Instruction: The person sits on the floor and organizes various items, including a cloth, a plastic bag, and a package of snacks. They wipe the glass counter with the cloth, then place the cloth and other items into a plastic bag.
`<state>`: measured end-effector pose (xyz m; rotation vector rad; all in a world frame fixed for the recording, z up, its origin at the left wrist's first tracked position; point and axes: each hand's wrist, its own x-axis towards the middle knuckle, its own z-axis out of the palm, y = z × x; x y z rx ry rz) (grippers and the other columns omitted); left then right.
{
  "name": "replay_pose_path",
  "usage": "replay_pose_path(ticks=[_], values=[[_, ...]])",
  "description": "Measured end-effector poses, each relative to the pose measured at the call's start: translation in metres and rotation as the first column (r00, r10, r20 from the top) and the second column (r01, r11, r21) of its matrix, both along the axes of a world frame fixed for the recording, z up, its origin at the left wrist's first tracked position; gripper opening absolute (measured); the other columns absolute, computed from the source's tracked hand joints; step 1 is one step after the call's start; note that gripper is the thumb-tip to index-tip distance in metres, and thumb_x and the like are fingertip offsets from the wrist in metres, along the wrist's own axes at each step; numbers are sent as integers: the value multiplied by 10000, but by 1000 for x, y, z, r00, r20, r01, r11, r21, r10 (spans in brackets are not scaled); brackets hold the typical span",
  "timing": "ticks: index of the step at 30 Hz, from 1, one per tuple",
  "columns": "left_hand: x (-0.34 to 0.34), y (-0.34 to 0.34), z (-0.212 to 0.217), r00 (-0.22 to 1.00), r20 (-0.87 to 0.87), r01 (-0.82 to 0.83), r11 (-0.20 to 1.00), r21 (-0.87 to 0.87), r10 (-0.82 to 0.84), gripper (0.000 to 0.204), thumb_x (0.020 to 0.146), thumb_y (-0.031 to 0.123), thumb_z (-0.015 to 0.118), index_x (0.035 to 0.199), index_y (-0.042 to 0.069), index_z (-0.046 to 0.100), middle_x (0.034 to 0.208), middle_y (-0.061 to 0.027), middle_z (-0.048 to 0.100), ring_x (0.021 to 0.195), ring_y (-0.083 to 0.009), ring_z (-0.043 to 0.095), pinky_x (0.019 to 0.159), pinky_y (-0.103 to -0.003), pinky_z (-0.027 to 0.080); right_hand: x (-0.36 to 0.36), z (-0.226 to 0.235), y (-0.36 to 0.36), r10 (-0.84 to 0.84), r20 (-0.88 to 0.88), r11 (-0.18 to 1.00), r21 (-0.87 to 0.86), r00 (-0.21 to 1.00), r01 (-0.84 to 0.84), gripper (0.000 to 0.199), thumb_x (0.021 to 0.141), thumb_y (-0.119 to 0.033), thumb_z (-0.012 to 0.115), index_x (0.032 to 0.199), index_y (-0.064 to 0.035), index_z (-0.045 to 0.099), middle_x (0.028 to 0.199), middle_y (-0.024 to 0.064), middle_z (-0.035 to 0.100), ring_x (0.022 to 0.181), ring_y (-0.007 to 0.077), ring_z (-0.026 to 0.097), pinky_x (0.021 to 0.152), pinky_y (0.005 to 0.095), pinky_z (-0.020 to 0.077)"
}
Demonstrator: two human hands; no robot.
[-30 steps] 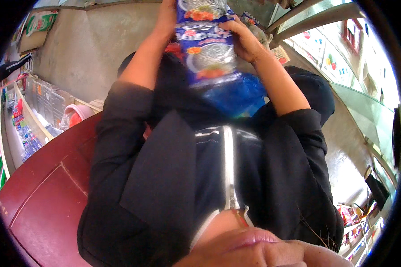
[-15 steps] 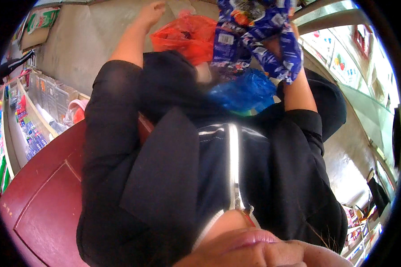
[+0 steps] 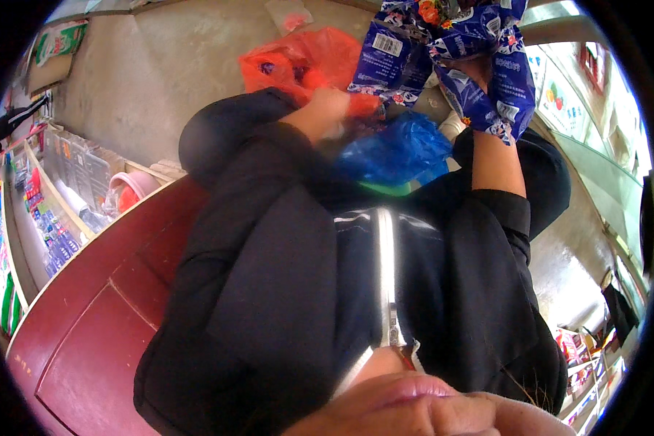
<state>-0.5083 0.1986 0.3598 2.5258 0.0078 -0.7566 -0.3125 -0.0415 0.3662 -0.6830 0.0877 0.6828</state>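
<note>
Several dark blue printed plastic packets (image 3: 391, 54), joined in a looped shape, are raised at the upper right. My right hand (image 3: 475, 71) shows only partly through a gap between them and grips them; its fingers are mostly hidden. My left hand (image 3: 330, 110) is over my lap, beside a red plastic bag (image 3: 327, 54) and close to the packets' lower edge. Its fingers are smeared by motion, so I cannot make out whether it holds anything. A crumpled blue plastic bag (image 3: 400, 151) lies on my lap below the packets, with something light green at its lower edge.
Shelf bins with packaged goods (image 3: 51, 225) and a pink container (image 3: 132, 187) stand at the left. A dark red wooden surface (image 3: 102, 320) lies beside my left arm. A small clear packet (image 3: 289, 16) rests on the grey floor (image 3: 152, 65). Glass panels (image 3: 588, 167) line the right.
My left hand has come from the far upper left, back toward me and right, to beside the red bag. The blue packets and my right hand have shifted slightly right.
</note>
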Motion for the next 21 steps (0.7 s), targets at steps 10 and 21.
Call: replay_pose_path(ticks=[10,21], values=[[27,121,49,986,-161,106,867,487,-30,269,791,229,572,965,45,663,988,-177,650,930,-338,622,777,-436,490,-4,25,8,-86,60,993,87,994,81,460,756,-222,594,1169,-26,537,1093,105,604,1002,248,582,894,374,468],[-9,67,101,955,220,-178,977,-115,200,370,869,223,547,1213,88,532,1007,-179,641,924,-316,619,788,-406,480,-12,31,4,-135,71,988,83,988,129,483,742,-196,625,1186,-30,528,1110,97,596,1020,237,572,902,368,462]])
